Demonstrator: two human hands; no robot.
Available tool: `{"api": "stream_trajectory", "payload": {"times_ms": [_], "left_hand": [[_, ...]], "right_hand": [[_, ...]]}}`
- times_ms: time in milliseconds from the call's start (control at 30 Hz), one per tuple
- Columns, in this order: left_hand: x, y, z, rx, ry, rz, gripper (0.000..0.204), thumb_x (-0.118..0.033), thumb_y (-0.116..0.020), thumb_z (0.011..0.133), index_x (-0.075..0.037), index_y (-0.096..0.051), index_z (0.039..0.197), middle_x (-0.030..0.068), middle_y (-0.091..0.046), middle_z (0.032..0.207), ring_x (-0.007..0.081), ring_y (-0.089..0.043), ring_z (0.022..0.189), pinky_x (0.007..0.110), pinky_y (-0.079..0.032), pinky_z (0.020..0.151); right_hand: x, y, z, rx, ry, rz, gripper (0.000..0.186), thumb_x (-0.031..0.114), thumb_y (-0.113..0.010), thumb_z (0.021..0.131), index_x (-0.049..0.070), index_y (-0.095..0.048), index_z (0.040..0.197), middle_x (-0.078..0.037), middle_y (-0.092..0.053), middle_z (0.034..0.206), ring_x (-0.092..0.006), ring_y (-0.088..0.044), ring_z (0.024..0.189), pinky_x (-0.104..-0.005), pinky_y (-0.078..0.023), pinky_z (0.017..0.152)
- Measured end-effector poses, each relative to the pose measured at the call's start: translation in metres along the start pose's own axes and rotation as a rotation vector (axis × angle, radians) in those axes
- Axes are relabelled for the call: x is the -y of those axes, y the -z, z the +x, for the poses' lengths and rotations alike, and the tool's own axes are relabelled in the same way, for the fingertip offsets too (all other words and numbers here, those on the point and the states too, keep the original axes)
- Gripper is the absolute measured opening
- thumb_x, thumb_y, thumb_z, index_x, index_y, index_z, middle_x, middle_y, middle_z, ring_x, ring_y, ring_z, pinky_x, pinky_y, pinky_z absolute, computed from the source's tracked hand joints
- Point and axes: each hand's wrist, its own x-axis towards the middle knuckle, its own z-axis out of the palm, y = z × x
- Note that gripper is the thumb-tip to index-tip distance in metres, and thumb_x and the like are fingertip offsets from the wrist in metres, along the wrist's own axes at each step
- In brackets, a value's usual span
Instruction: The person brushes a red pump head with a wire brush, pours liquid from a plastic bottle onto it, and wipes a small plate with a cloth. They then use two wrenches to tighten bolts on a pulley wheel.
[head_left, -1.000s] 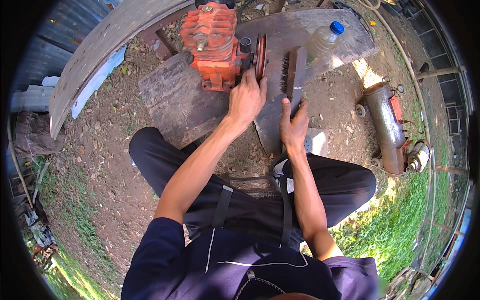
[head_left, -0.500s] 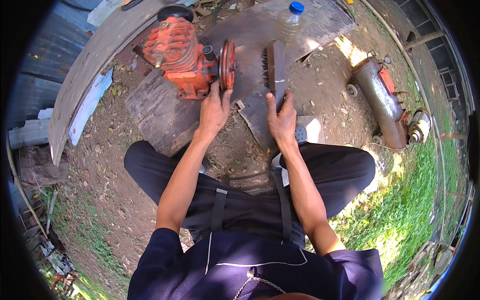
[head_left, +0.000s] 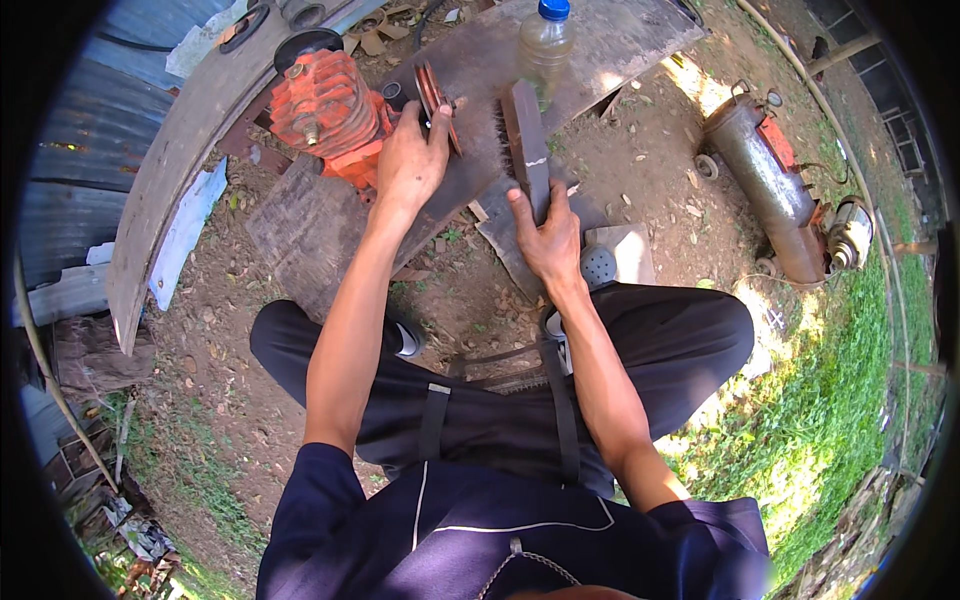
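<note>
Right hand: The right hand (head_left: 548,238) pinches a brush (head_left: 526,145), thumb along one side and the other fingers along the opposite side.
Brush: It reaches beyond those fingers, dark bristles facing the left hand, apart from the wheel. A firm grip low on the block should stop it twisting, with knuckles clear of the bristles.
Left hand: The left hand (head_left: 412,168) pinches the near rim of a red wheel (head_left: 430,95) between thumb and fingers.
Wheel: It rises just beyond the left fingertips, tilted. Steady pressure at the rim would likely stop it turning, and fingers tucked low would leave more of the edge exposed to bristles.
Machine: A finned orange machine (head_left: 325,112) sits just left of the left fingers, beside the wheel.
Board: A flat wooden board (head_left: 635,45) extends under and beyond both hands' fingers.
Bottle: A blue-capped clear bottle (head_left: 545,50) stands beyond the right fingers, near the brush tip.
Tank: A metal tank (head_left: 765,185) lies well right of the right fingers, on the ground.
</note>
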Motion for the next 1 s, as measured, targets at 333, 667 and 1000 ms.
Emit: {"api": "stream_trajectory", "payload": {"times_ms": [333, 667, 1000], "left_hand": [[0.095, 0.036, -0.035, -0.755, -0.107, -0.192, 0.067, -0.043, -0.071, 0.088, 0.007, -0.049, 0.128, 0.0174, -0.063, 0.108, 0.0272, -0.06, 0.106, 0.042, -0.045, 0.096], [0.123, 0.05, -0.004, -0.288, -0.101, -0.411, 0.082, -0.042, -0.078, 0.082, 0.005, -0.04, 0.136, 0.0216, -0.056, 0.126, 0.0272, -0.055, 0.119, 0.04, -0.046, 0.099], [0.121, 0.036, -0.016, -0.225, 0.092, -0.652, 0.07, -0.034, -0.071, 0.091, 0.005, -0.033, 0.134, 0.0173, -0.061, 0.109, 0.0191, -0.064, 0.091, 0.031, -0.057, 0.064]], "right_hand": [[0.042, -0.044, 0.084, 0.115, 0.104, 0.288, 0.051, 0.044, -0.08, 0.076, -0.001, -0.067, 0.096, -0.013, -0.069, 0.077, -0.0214, -0.065, 0.071, -0.0366, -0.051, 0.068], [0.044, -0.068, 0.12, 0.174, 0.21, 0.268, 0.061, 0.048, -0.087, 0.064, 0.0, -0.066, 0.097, -0.013, -0.07, 0.085, -0.0235, -0.067, 0.079, -0.038, -0.052, 0.075], [0.053, -0.072, 0.119, 0.201, 0.106, 0.205, 0.05, 0.032, -0.081, 0.073, -0.002, -0.062, 0.104, -0.016, -0.07, 0.093, -0.0246, -0.067, 0.086, -0.0362, -0.051, 0.08]]}}
